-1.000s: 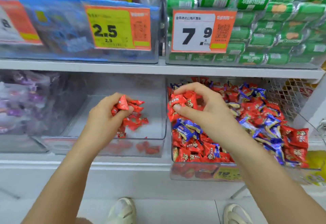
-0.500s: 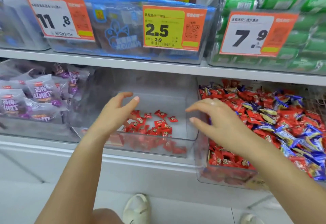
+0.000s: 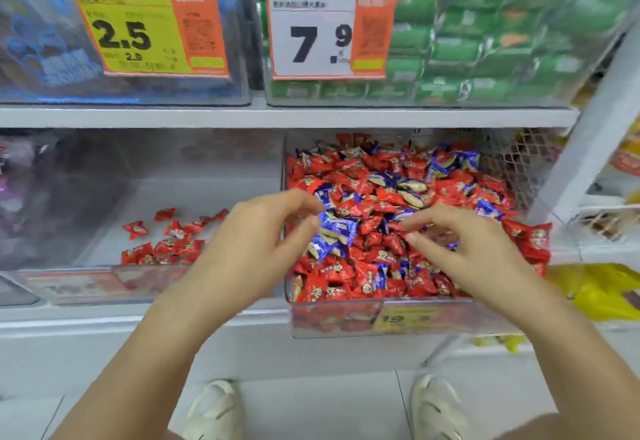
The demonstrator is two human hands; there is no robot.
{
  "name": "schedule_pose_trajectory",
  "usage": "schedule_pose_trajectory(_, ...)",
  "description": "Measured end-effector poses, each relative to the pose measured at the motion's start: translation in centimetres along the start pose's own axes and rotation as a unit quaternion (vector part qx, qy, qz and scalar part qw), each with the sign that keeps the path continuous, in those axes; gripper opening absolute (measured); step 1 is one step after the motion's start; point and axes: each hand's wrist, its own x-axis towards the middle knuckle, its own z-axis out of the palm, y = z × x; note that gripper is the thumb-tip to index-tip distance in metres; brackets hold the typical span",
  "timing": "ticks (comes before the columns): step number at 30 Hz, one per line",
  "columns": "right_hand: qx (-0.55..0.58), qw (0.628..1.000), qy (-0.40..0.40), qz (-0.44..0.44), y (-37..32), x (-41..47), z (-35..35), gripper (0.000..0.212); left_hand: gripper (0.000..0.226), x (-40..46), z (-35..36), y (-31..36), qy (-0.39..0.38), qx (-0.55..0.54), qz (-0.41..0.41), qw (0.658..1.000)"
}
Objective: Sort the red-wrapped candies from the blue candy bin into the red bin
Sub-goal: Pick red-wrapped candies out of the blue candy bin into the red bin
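A clear bin (image 3: pixel 346 318) on the lower shelf, right of centre, is heaped with mixed candies: red-wrapped candies (image 3: pixel 360 180) and blue-wrapped candies (image 3: pixel 334 231). To its left a second clear bin (image 3: pixel 86 283) holds a small scatter of red candies (image 3: pixel 166 245) on its floor. My left hand (image 3: pixel 256 245) hovers at the mixed bin's left edge, fingers apart, holding nothing. My right hand (image 3: pixel 464 245) is over the mixed heap with its fingers spread and its fingertips down among the candies; I see nothing gripped in it.
A white shelf board (image 3: pixel 277 115) runs above both bins. On it stand bins of blue packs with a 2.5 price tag (image 3: pixel 145 29) and green packs with a 7.9 tag (image 3: pixel 329 31). Purple packs (image 3: pixel 14 176) lie far left. A yellow bag (image 3: pixel 599 294) sits at right.
Both hands dropped their red candies into the left bin, then moved right to the mixed bin. The view has swung right with them.
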Motion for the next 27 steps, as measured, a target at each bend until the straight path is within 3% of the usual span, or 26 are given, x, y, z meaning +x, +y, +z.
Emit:
schedule_pose_trajectory(5,-0.032,0.994,-0.103,0.003,1.1,-1.0,-0.5,0.014,0.030,-0.8,2.3,4.1,-0.104,0.161,0.082,0.978)
schedule_pose_trajectory(8,-0.074,0.983,-0.167,0.002,1.5,-1.6,-0.9,0.039,0.061,-1.4,4.7,4.3,-0.180,0.256,0.061,0.948)
schedule_pose_trajectory(11,-0.099,0.972,-0.213,-0.003,1.5,-2.1,-0.9,0.067,0.101,-1.1,6.6,2.8,-0.186,0.325,0.024,0.927)
schedule_pose_trajectory(16,-0.186,0.958,-0.209,-0.065,0.5,-2.4,1.1,0.071,0.080,-0.9,8.3,1.4,-0.110,0.322,0.076,0.937)
schedule_pose_trajectory(20,-0.224,0.950,-0.207,-0.073,-0.3,-2.2,2.1,0.064,0.054,-1.0,8.3,1.4,-0.127,0.268,0.121,0.947)
schedule_pose_trajectory(27,-0.223,0.951,-0.197,-0.083,-0.1,-1.7,2.8,0.040,0.065,-0.9,8.2,1.9,-0.160,0.216,0.137,0.953)
